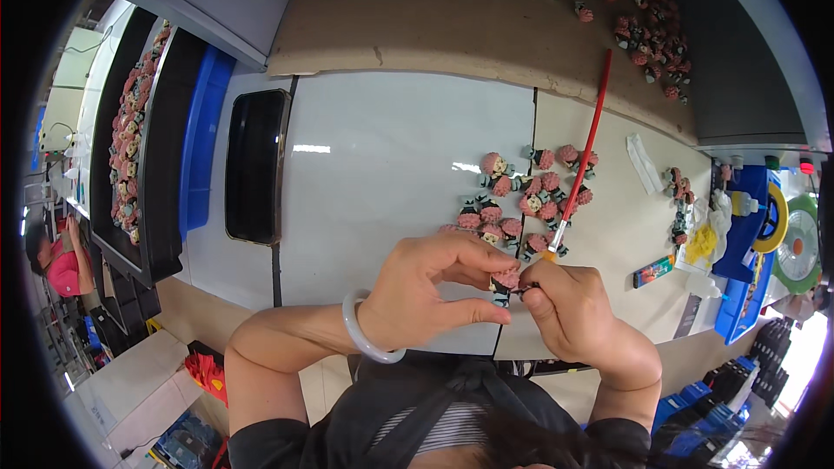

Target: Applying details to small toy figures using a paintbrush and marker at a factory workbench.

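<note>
My left hand (434,285) pinches a small figurine (505,281) with pink curly hair and a dark and pale-blue body between thumb and fingers. My right hand (573,306) is closed beside it, its thumb and forefinger pressed on a small dark piece at the figurine's side; what that piece is, I cannot make out. A red-handled paintbrush (589,144) slants away from the right hand, its bristles by the knuckles; whether the hand holds it, I cannot tell. Just beyond both hands lies a loose group of similar figurines (540,194).
A black phone (258,165) lies at the left. Beyond it stand a blue bin (201,143) and a black tray (165,200) of figurines. More figurines (638,35) sit on the brown shelf (408,17). At right are a lighter-sized packet (653,271) and a tape roll (771,219).
</note>
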### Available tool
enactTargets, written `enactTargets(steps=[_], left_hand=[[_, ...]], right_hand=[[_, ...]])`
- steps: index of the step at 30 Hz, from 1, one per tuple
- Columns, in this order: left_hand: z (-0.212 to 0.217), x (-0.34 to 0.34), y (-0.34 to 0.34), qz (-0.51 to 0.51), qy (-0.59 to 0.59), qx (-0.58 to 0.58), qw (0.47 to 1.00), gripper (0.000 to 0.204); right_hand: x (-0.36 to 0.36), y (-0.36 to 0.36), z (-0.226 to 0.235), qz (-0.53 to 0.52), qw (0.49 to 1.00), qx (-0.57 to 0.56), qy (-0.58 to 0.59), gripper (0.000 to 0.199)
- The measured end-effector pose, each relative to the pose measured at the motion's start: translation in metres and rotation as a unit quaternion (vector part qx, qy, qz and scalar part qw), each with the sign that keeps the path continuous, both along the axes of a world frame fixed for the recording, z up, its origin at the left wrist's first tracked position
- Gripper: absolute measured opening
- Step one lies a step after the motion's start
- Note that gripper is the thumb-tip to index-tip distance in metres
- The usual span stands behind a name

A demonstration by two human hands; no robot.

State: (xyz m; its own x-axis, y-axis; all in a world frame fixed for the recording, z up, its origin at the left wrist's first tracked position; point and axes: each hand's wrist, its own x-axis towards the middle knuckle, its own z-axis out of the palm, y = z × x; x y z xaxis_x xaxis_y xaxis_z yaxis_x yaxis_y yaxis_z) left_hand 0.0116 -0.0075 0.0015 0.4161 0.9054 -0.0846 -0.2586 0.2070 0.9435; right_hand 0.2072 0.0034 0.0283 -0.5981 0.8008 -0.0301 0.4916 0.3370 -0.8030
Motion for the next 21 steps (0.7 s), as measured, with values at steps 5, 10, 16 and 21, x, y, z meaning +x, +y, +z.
enactTargets(steps=[5, 10, 16, 21], left_hand=[[0.0001, 0.0003, 0.0008, 0.002, -0.029, -0.013, 0.999, 0.04], [-0.0006, -0.0002, 0.0001, -0.006, -0.028, -0.004, 1.0, 0.041], [-0.0026, 0.0003, -0.0002, -0.003, -0.014, 0.005, 1.0, 0.04], [-0.0017, 0.0007, -0.0004, -0.002, 0.006, 0.001, 1.0, 0.04]], right_hand=[[-0.0007, -0.0017, -0.0025, -0.019, 0.995, 0.094, -0.011, 0.011], [-0.0023, -0.0031, -0.0035, -0.008, 0.994, 0.104, -0.041, 0.009], [-0.0014, -0.0045, -0.0043, -0.004, 0.994, 0.09, -0.057, 0.008], [-0.0002, -0.0035, -0.0038, 0.009, 0.996, 0.056, -0.069, 0.007]])
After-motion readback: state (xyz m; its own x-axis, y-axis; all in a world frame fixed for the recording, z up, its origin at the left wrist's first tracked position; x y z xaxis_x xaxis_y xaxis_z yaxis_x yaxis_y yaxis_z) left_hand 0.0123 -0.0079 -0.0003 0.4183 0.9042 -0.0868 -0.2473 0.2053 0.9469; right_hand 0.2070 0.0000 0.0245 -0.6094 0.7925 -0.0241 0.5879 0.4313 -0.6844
